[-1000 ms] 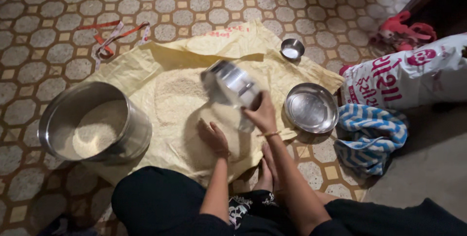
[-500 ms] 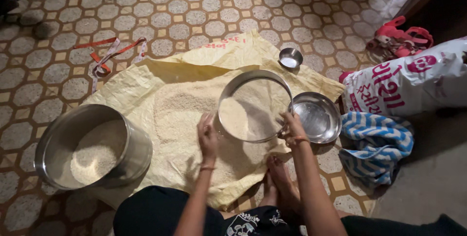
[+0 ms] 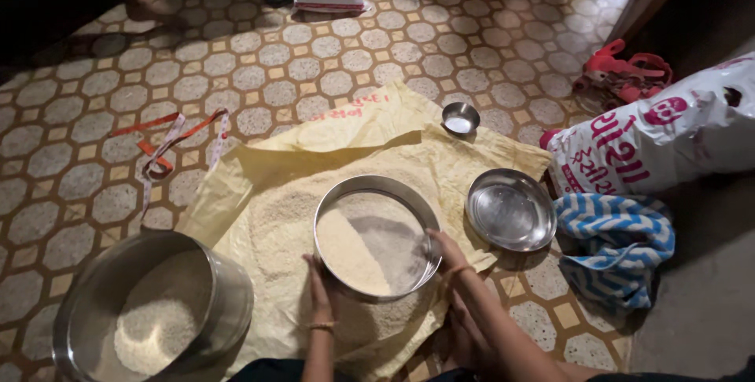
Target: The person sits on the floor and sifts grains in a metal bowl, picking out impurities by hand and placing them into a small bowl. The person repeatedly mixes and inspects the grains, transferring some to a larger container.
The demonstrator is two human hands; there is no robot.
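Both hands are gripping the round metal sieve [image 3: 376, 244] by its rim, the left hand [image 3: 318, 281] closing its grip on the near-left edge and the right hand [image 3: 446, 250] on the right edge, over the grain heap [image 3: 275, 221] on the yellow sheet [image 3: 346, 138]. The sieve is sitting tilted with grain banking to its left, so a hard shake is likely to be throwing grain over the rim, off the sheet and onto the tiled floor [image 3: 79, 114]. A wide swing is also risking a knock against the steel plate [image 3: 510, 209] just beside it.

The sieve [image 3: 376, 244] sits between the left hand [image 3: 318, 287] and the right hand [image 3: 445, 247], each touching its rim, over a heap of grain on the sack sheet [image 3: 377, 134] spread on the floor. Left of the left hand stands a big pot [image 3: 149, 311] with grain in it. Just right of the right hand lies a plate [image 3: 511, 209], with a folded cloth [image 3: 617, 244] further right. Beyond the right hand sits a small bowl [image 3: 461, 118]; a filled bag [image 3: 661, 138] lies to the far right.
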